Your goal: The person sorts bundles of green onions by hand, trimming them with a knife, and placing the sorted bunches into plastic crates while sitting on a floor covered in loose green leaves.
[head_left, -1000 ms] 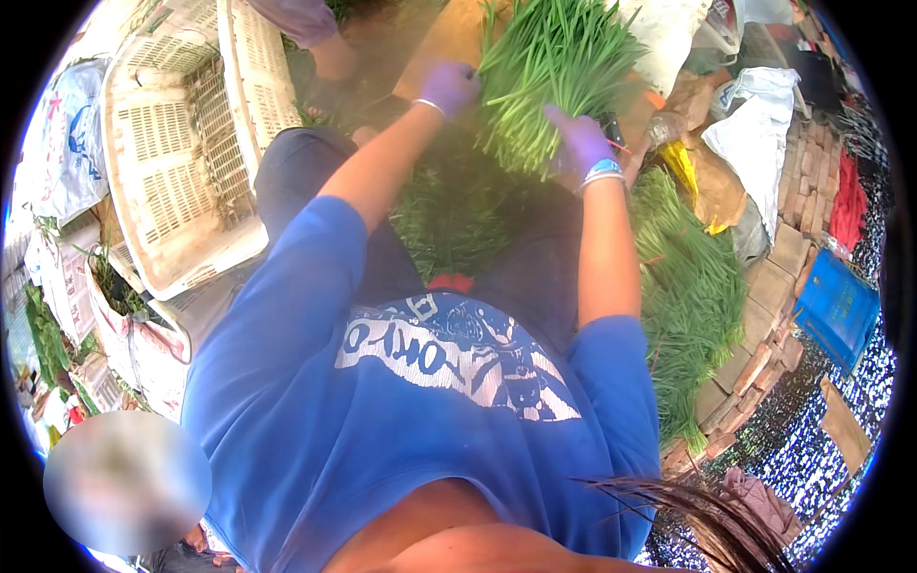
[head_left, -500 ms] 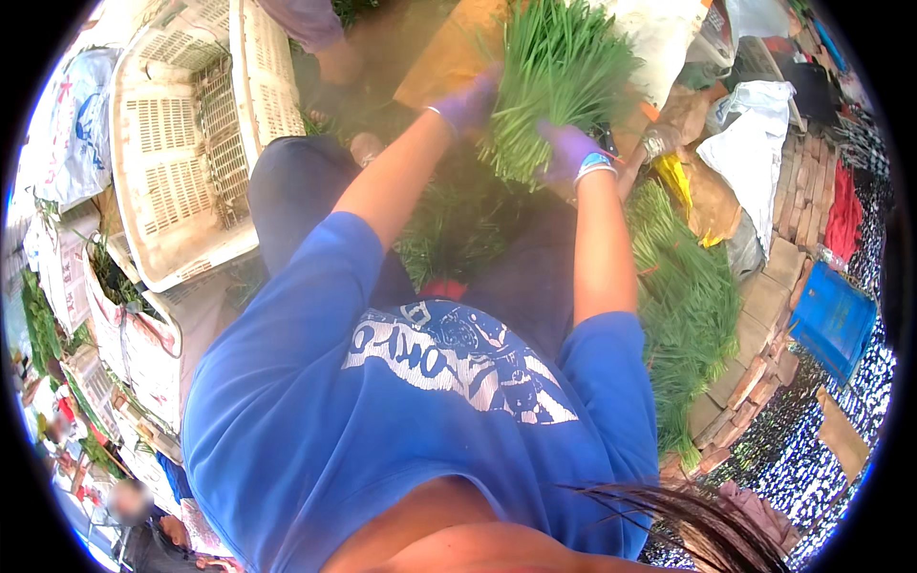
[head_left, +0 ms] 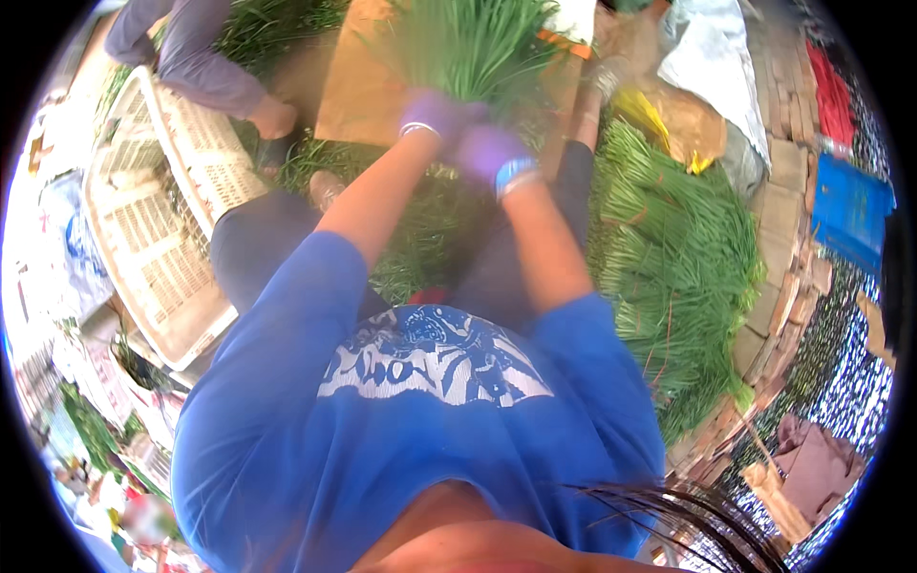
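Observation:
My left hand (head_left: 435, 113) and my right hand (head_left: 489, 151), both in purple gloves, are close together in front of me, smeared by motion. They are closed around the lower end of a loose bunch of green chives (head_left: 468, 48), whose leaves fan out away from me. The gloves hide the stem ends. Beneath the bunch lies a flat brown cardboard sheet (head_left: 358, 91). Between my legs, loose green leaves (head_left: 420, 239) cover the ground.
A big heap of chives (head_left: 678, 296), some tied with bands, lies right of my leg. On the left stands a white plastic crate (head_left: 158, 258). Another person's leg (head_left: 205, 62) is at the far left. Bricks (head_left: 769, 306) and a blue plastic container (head_left: 850, 212) are at right.
My hands have come together at the bunch's lower end, from either side of it. The view has shifted, so more of the right-hand heap and the other person's legs show.

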Available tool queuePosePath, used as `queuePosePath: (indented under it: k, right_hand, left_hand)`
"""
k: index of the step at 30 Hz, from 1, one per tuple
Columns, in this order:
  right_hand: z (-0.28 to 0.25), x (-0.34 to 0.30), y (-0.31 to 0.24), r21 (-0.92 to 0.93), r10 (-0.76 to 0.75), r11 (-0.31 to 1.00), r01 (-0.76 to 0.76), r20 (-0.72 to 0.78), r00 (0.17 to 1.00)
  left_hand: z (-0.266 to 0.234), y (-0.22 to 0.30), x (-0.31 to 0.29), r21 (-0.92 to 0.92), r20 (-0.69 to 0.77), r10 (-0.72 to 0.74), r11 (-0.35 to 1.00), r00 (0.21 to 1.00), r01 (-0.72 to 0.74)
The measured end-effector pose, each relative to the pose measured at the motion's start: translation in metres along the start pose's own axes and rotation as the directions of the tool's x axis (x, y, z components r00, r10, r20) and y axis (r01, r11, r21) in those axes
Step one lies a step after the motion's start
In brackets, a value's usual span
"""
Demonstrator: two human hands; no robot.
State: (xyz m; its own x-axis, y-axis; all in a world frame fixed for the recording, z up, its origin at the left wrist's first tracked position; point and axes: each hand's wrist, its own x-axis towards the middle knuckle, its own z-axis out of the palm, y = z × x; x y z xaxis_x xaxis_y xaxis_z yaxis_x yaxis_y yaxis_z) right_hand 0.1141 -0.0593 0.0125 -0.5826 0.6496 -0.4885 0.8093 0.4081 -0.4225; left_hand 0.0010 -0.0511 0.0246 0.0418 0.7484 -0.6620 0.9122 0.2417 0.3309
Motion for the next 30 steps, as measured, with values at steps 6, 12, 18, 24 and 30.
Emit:
queuePosePath:
  k: [6, 12, 18, 24, 30]
  right_hand:
    - [0.046, -0.027, 0.077, 0.935, 0.626, -0.226, 0.272, -0.074, 0.776]
    - [0.060, 0.042, 0.141, 0.745, 0.639, -0.530, 0.405, 0.038, 0.768]
    - [0.078, 0.065, 0.130, 0.786, 0.772, -0.392, 0.479, -0.002, 0.635]
    - [0.093, 0.005, 0.037, 0.735, 0.882, -0.195, 0.650, -0.159, 0.444]
    - [0.065, 0.012, 0.037, 0.803, 0.484, 0.188, 0.565, -0.576, 0.659]
  left_hand:
    - [0.026, -0.002, 0.029, -0.359, -0.155, -0.453, 0.854, 0.878, 0.377]
    - [0.026, 0.012, 0.032, -0.319, -0.279, -0.595, 0.798, 0.754, 0.511]
    - [0.019, 0.010, 0.028, -0.323, -0.210, -0.592, 0.793, 0.778, 0.516]
    - [0.024, 0.006, 0.032, -0.262, -0.270, -0.511, 0.855, 0.816, 0.448]
    - [0.013, 0.000, 0.028, -0.221, -0.188, -0.408, 0.904, 0.893, 0.367]
